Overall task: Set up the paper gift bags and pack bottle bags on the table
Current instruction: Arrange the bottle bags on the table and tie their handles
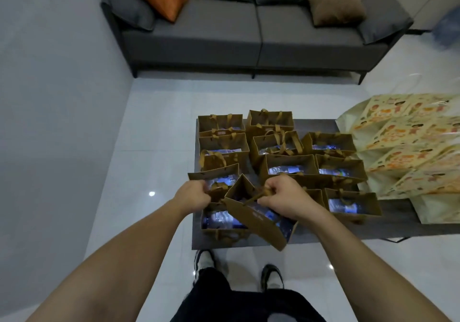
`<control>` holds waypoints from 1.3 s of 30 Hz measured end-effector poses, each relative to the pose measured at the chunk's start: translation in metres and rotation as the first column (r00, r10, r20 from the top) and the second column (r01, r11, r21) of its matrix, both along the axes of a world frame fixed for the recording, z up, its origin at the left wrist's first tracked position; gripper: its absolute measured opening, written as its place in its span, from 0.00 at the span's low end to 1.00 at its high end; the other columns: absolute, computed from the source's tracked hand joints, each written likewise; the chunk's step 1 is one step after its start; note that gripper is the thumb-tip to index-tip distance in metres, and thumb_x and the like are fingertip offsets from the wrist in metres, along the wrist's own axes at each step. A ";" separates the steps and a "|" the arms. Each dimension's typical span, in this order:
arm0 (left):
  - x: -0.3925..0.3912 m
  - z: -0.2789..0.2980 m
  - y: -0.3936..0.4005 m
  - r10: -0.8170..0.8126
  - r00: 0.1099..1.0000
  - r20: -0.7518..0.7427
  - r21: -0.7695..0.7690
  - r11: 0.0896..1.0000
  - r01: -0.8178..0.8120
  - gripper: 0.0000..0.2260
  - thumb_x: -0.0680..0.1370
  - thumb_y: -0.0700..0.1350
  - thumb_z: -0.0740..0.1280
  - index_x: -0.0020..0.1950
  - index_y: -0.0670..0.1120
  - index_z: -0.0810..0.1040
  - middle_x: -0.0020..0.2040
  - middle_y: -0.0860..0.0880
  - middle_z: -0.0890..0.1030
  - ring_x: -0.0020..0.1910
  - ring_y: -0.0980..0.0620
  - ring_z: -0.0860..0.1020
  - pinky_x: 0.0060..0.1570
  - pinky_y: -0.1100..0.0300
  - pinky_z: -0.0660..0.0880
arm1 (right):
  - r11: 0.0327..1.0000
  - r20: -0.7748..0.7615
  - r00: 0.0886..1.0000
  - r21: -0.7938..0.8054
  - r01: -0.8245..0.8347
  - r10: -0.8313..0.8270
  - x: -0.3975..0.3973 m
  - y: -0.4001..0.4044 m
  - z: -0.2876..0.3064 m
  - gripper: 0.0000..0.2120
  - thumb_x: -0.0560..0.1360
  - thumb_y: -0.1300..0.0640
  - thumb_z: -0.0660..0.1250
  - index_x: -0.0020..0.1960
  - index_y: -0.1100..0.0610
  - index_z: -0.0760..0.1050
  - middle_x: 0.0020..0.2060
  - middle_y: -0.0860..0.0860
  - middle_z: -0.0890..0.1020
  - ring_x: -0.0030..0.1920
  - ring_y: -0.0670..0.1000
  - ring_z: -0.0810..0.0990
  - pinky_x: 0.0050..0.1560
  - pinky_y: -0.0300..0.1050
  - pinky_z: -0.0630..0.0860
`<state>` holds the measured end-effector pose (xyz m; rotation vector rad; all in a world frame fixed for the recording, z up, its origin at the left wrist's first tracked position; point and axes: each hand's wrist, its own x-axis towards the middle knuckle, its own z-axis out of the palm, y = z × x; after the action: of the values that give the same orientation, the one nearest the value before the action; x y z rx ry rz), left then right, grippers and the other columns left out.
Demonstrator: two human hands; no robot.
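Item: brown paper bag [256, 218], centre of the frame, held tilted above the near edge of the table [348, 232]. Contents: bottles [272, 216], clear and glinting, probably plastic; the view is dim.

Hold: right hand [286, 198] is curled round the ribbon handle [258, 196]; left hand [193, 194] is closed at the bag's left rim, the exact purchase hidden.

Handling, as judged: paper stiff but creasable; load moderately heavy, apt to shift; best taken by the handles, base supported.

Adjacent: filled bags [286, 167] in rows, centre; printed bags [408, 147], right edge.
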<state>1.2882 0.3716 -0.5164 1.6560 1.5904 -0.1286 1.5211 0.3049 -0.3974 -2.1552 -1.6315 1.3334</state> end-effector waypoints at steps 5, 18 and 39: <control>0.000 -0.023 0.029 -0.095 0.993 -0.072 0.075 0.992 0.100 0.09 0.78 0.48 0.68 0.57 0.49 0.79 0.53 0.46 0.79 0.49 0.47 0.78 0.50 0.54 0.80 | 0.995 0.055 0.996 0.066 0.069 -0.073 -0.010 0.010 -0.002 0.11 0.73 0.63 0.71 0.36 0.56 0.71 0.33 0.55 0.76 0.38 0.54 0.79 0.42 0.50 0.79; 0.013 -0.098 0.062 -0.096 0.966 -0.241 0.245 0.957 0.156 0.29 0.76 0.62 0.69 0.71 0.47 0.70 0.67 0.42 0.71 0.66 0.41 0.70 0.62 0.46 0.74 | 0.974 0.015 0.986 0.153 0.164 -0.169 -0.007 0.029 -0.026 0.15 0.72 0.61 0.72 0.31 0.58 0.69 0.27 0.52 0.75 0.32 0.50 0.75 0.38 0.51 0.77; 0.030 -0.129 0.069 -0.384 0.797 -0.465 0.174 0.844 0.508 0.12 0.79 0.49 0.67 0.60 0.46 0.81 0.61 0.45 0.72 0.61 0.44 0.69 0.64 0.51 0.70 | 0.939 -0.038 0.954 0.170 0.298 -0.296 -0.006 0.043 -0.045 0.15 0.72 0.64 0.72 0.31 0.58 0.69 0.25 0.49 0.72 0.28 0.45 0.71 0.36 0.49 0.77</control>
<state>1.3179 0.4402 -0.6450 2.3531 1.5263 -0.5528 1.5155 0.3478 -0.4427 -2.1750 -1.2960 1.0712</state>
